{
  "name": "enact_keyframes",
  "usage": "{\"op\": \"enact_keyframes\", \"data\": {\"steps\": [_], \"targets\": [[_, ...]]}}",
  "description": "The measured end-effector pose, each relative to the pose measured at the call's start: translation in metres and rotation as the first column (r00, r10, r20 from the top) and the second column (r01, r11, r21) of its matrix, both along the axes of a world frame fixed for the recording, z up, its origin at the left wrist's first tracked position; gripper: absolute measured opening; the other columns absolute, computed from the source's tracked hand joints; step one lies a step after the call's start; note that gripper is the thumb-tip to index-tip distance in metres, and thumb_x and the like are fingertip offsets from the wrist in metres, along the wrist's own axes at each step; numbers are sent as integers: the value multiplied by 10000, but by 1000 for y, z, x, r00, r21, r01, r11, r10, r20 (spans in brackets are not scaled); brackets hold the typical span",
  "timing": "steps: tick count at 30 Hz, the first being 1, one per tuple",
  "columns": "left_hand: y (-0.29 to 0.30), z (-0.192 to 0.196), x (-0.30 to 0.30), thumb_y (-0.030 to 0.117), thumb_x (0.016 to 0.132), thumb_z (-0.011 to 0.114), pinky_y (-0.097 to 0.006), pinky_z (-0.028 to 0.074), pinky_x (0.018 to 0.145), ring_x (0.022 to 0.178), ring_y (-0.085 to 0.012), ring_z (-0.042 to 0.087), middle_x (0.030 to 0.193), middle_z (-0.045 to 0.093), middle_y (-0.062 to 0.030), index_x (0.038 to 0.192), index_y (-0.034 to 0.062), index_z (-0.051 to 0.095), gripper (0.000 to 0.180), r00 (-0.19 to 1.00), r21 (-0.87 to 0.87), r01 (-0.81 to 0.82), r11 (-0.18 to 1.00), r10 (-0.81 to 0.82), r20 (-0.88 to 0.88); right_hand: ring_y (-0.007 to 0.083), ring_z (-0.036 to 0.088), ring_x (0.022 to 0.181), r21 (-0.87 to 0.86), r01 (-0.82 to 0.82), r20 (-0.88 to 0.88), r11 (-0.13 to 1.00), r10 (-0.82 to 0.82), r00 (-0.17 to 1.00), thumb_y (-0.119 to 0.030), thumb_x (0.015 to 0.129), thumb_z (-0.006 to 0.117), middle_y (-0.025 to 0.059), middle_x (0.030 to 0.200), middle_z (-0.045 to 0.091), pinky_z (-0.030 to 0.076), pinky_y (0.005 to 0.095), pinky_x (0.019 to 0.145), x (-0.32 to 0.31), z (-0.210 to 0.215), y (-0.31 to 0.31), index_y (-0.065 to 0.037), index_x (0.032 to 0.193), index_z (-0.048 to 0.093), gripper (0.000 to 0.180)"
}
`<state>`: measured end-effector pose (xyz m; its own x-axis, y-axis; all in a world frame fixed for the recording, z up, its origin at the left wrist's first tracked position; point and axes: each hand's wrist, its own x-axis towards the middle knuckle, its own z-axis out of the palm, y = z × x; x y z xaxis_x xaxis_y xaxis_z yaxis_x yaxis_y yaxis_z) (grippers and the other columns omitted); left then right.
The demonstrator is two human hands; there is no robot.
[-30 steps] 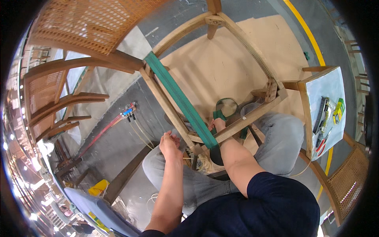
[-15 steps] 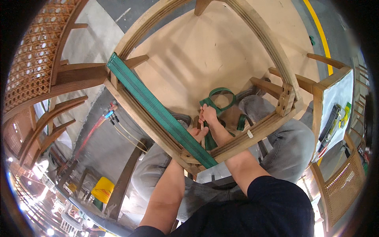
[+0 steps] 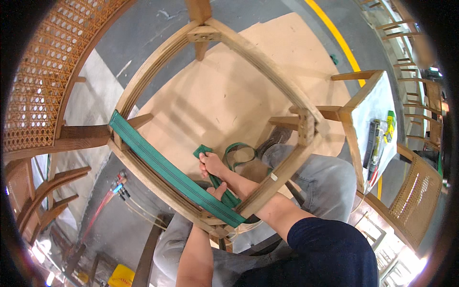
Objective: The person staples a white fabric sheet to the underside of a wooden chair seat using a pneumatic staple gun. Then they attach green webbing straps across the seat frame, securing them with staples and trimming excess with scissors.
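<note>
1. In the head view, a wooden chair frame (image 3: pixel 265 71), open through its middle, stood before the seated person. A green strap (image 3: pixel 174 177) lay along the frame's left-hand side, reaching from its left corner to the corner nearest the person.
2. Inside the frame, near that nearest corner, the right hand (image 3: pixel 211 165) was closed on loose green webbing (image 3: pixel 202 150) — a short end stuck out past the fingers, and more of the webbing showed below the hand.
3. The left hand (image 3: pixel 219 191) was just beside that lower length, its thumb raised; the green strap covered part of it, so whether it gripped anything could not be told.
4. A green loop (image 3: pixel 234 146) lay just right of the right hand, over the brown sheet (image 3: pixel 287 48) on the floor.
5. To the right, a white worktop (image 3: pixel 380 98) carried a black tool (image 3: pixel 369 143), a red-handled tool (image 3: pixel 372 177) and a green-and-yellow box (image 3: pixel 390 125).
6. To the left were a woven cane panel (image 3: pixel 67 62), thin hoses with a blue fitting (image 3: pixel 117 188) and — at the lower edge — a yellow container (image 3: pixel 122 276).
</note>
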<state>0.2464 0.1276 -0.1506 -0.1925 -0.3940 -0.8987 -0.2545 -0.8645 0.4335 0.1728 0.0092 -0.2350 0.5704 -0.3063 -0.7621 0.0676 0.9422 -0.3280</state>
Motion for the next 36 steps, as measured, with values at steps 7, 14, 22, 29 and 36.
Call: {"op": "enact_keyframes", "data": {"steps": [7, 14, 22, 29, 36], "targets": [[-7, -17, -9, 413, 1054, 631, -352, 504, 882, 1047, -185, 620, 1225, 647, -33, 1330, 64, 593, 446, 979, -264, 89, 960, -36, 200, 255, 697, 744, -7, -389, 72, 921, 388, 919, -507, 1075, 542, 119, 926, 717, 591, 448, 647, -118, 112, -11, -41, 1037, 696, 492], [-30, 29, -16, 384, 1054, 617, -355, 502, 870, 1033, -195, 627, 1202, 644, -36, 1328, 81, 583, 410, 904, -358, 261, 896, -97, 416, 223, 741, 950, -492, -244, -223, 836, 150, 963, -136, 999, 675, 114, 1062, 768, 609, 373, 849, -335, 291, -82, -24, 1147, 735, 194], [-24, 29, -18, 351, 1054, 601, -357, 501, 857, 1016, -207, 636, 1174, 641, -39, 1326, 101, 572, 371, 838, -379, 371, 848, -130, 529, 336, 728, 1063, -346, -465, -927, 815, -375, 33, -327, 779, 837, 244, 1147, 747, 572, 457, 907, -554, 296, -163, 49, 1148, 746, 535], [-19, 3, -20, 323, 1054, 587, -360, 499, 845, 1002, -217, 643, 1151, 638, -41, 1325, 118, 562, 340, 782, -456, 506, 732, -167, 600, 207, 628, 762, -700, -434, -705, 567, -648, 288, -53, 699, 713, 86, 933, 666, 531, 375, 660, -554, 325, -143, 21, 1184, 647, 495], [-11, -9, -24, 294, 1054, 572, -362, 497, 834, 988, -227, 650, 1127, 635, -44, 1323, 136, 553, 313, 682, -412, 644, 644, -240, 690, 97, 581, 602, -756, -365, -647, 543, -540, 538, -240, 919, 802, -1, 817, 645, 426, 278, 505, -414, 440, -69, -76, 1062, 681, 249]]}}
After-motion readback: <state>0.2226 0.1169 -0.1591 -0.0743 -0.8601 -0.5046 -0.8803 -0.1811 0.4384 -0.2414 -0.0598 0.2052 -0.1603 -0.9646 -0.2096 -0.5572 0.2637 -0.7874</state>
